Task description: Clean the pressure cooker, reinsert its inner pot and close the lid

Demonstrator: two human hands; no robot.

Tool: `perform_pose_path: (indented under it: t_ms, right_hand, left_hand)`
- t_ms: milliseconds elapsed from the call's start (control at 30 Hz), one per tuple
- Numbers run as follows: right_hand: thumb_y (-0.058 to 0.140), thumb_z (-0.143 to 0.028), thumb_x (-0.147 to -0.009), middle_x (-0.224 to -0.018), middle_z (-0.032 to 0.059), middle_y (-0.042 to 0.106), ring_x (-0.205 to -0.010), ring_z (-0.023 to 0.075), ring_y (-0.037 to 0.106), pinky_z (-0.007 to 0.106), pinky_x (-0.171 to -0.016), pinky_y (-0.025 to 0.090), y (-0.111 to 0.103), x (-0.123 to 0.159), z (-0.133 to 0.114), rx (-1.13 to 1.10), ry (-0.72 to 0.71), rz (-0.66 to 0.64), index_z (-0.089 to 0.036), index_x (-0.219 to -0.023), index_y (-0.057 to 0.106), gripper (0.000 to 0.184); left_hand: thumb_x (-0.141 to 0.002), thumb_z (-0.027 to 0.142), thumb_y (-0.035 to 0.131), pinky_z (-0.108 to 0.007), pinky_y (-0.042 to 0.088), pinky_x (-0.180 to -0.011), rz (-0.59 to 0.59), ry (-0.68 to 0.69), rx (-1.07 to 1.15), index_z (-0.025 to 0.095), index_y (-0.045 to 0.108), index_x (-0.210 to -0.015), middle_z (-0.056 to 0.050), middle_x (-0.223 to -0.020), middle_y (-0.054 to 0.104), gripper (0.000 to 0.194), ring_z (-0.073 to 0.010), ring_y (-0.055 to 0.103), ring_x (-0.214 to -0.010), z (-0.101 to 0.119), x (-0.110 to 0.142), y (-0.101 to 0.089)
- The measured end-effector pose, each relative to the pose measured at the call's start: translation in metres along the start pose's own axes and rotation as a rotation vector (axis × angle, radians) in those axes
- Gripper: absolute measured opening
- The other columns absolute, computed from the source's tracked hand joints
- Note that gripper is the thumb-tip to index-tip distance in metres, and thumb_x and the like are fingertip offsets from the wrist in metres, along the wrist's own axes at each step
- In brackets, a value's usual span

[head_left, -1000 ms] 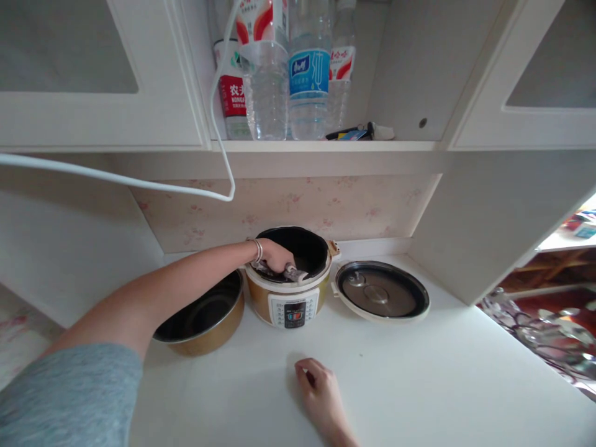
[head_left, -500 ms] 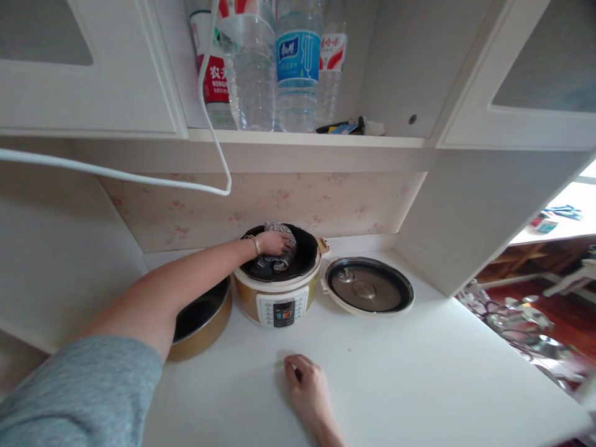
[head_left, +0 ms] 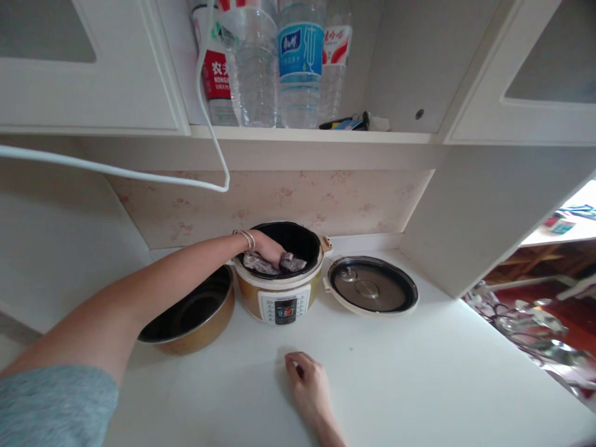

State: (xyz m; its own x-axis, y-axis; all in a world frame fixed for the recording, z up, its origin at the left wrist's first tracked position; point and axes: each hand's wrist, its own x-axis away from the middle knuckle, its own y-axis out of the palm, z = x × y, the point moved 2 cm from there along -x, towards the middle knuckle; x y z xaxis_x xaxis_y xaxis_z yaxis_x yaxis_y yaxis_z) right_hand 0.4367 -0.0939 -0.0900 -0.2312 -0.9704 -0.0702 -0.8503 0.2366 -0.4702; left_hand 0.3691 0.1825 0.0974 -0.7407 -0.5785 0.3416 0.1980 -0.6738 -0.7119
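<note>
My left hand point(head_left: 270, 247) is down inside the open electric cooker point(head_left: 285, 304), its fingers closed on a patterned grey cloth point(head_left: 259, 263). The cloth lies against the near side of the dark interior, and my fingertips are partly hidden in it. On the white counter in front of the cooker rests my right hand point(head_left: 307, 379), fingers loosely curled and nothing visible in them. Left of the cooker stands the gold inner pot point(head_left: 195, 335) with a dark inside, partly behind my left forearm. The cooker's round lid point(head_left: 367, 287) lies underside up to the right.
Overhead, an open cupboard shelf point(head_left: 405, 135) holds several plastic water bottles point(head_left: 300, 74) and small items. A white cable point(head_left: 153, 179) hangs in front of it. White side panels point(head_left: 484, 205) flank the counter point(head_left: 419, 385). Beyond the right edge are metal wares point(head_left: 535, 329).
My left hand has moved with the cloth from the cooker's back rim to the near part of its inside. The left forearm has shifted, showing more of the inner pot. My right hand stays put.
</note>
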Motion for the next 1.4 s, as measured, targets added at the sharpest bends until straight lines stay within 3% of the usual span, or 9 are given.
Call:
perform_pose_path:
  t_ms: [67, 267, 533, 733, 1000, 1067, 1167, 1300, 1400]
  right_hand:
    - [0.045, -0.029, -0.089, -0.090, 0.0016, 0.072, -0.077, 0.0154, 0.065, 0.022, -0.068, 0.043, 0.000, -0.001, 0.000, 0.001, 0.006, 0.000, -0.025, -0.089, 0.072, 0.027]
    - [0.045, -0.028, -0.089, -0.090, 0.0017, 0.072, -0.077, 0.0154, 0.064, 0.022, -0.069, 0.043, -0.001, -0.001, 0.001, 0.000, 0.012, 0.008, -0.025, -0.089, 0.072, 0.027]
    - [0.047, -0.026, -0.087, -0.088, 0.0011, 0.071, -0.076, 0.0150, 0.064, 0.020, -0.067, 0.042, -0.001, -0.001, -0.001, 0.021, 0.030, 0.009, -0.025, -0.089, 0.072, 0.026]
    - [0.046, -0.026, -0.088, -0.088, 0.0015, 0.072, -0.076, 0.0155, 0.064, 0.020, -0.067, 0.042, -0.001, -0.001, -0.003, 0.046, 0.035, 0.008, -0.026, -0.088, 0.072, 0.027]
    - [0.045, -0.027, -0.089, -0.089, 0.0012, 0.072, -0.076, 0.0147, 0.065, 0.020, -0.069, 0.043, 0.001, -0.002, 0.000, 0.055, 0.027, 0.005, -0.026, -0.091, 0.072, 0.027]
    - [0.044, -0.027, -0.089, -0.089, 0.0014, 0.072, -0.077, 0.0150, 0.065, 0.020, -0.069, 0.043, 0.001, -0.001, -0.001, 0.062, 0.031, 0.005, -0.026, -0.090, 0.072, 0.028]
    - [0.044, -0.027, -0.089, -0.089, 0.0010, 0.072, -0.078, 0.0153, 0.065, 0.020, -0.070, 0.043, 0.001, -0.001, -0.003, 0.082, 0.034, 0.002, -0.027, -0.089, 0.072, 0.028]
    - [0.045, -0.027, -0.089, -0.089, 0.0000, 0.071, -0.076, 0.0147, 0.064, 0.021, -0.069, 0.042, 0.002, -0.002, -0.005, 0.104, 0.044, 0.002, -0.027, -0.089, 0.072, 0.027]
    - [0.045, -0.026, -0.088, -0.089, 0.0009, 0.072, -0.077, 0.0150, 0.064, 0.021, -0.068, 0.042, 0.002, -0.003, -0.005, 0.110, 0.049, 0.014, -0.027, -0.089, 0.072, 0.028]
  left_hand:
    - [-0.056, 0.016, 0.076, -0.025, 0.051, -0.063, -0.064, 0.024, 0.172, 0.020, 0.073, -0.080, -0.004, -0.078, 0.073, 0.025, -0.0203, 0.067, -0.071, 0.017, -0.004, 0.012]
    - [-0.076, 0.016, 0.061, -0.025, 0.053, -0.062, 0.423, -0.127, 0.745, 0.010, 0.064, -0.088, -0.010, -0.078, 0.071, 0.014, -0.0173, 0.067, -0.069, 0.039, -0.024, 0.030]
    - [-0.068, 0.002, 0.060, -0.026, 0.053, -0.062, 0.370, -0.077, 0.691, 0.011, 0.062, -0.082, -0.008, -0.076, 0.069, 0.016, -0.0169, 0.066, -0.067, 0.042, -0.021, 0.035]
    - [-0.060, 0.003, 0.059, -0.022, 0.048, -0.056, 0.232, 0.051, 0.344, 0.012, 0.066, -0.078, -0.004, -0.074, 0.069, 0.021, -0.0160, 0.062, -0.065, 0.048, -0.004, 0.044]
    - [-0.060, 0.002, 0.053, -0.022, 0.039, -0.053, -0.276, 0.208, -0.412, 0.018, 0.073, -0.076, 0.000, -0.065, 0.069, 0.030, -0.0152, 0.058, -0.057, 0.024, 0.029, 0.014]
    - [-0.059, 0.002, 0.058, -0.023, 0.040, -0.054, -0.254, 0.223, -0.728, 0.019, 0.073, -0.072, -0.003, -0.064, 0.070, 0.026, -0.0164, 0.059, -0.057, 0.013, 0.026, 0.006]
    - [-0.060, 0.000, 0.062, -0.030, 0.045, -0.067, -0.038, 0.213, -1.055, 0.016, 0.072, -0.061, -0.012, -0.066, 0.071, 0.019, -0.0224, 0.064, -0.067, 0.001, 0.012, -0.001]
    - [-0.067, -0.004, 0.056, -0.042, 0.040, -0.094, 0.094, 0.324, -1.061, 0.015, 0.070, -0.058, -0.018, -0.081, 0.072, 0.025, -0.0285, 0.063, -0.099, -0.001, -0.013, -0.003]
    - [-0.067, -0.001, 0.059, -0.033, 0.034, -0.104, 0.082, 0.500, -0.926, 0.019, 0.073, -0.068, -0.014, -0.105, 0.070, 0.025, -0.0222, 0.052, -0.120, 0.008, -0.028, -0.004]
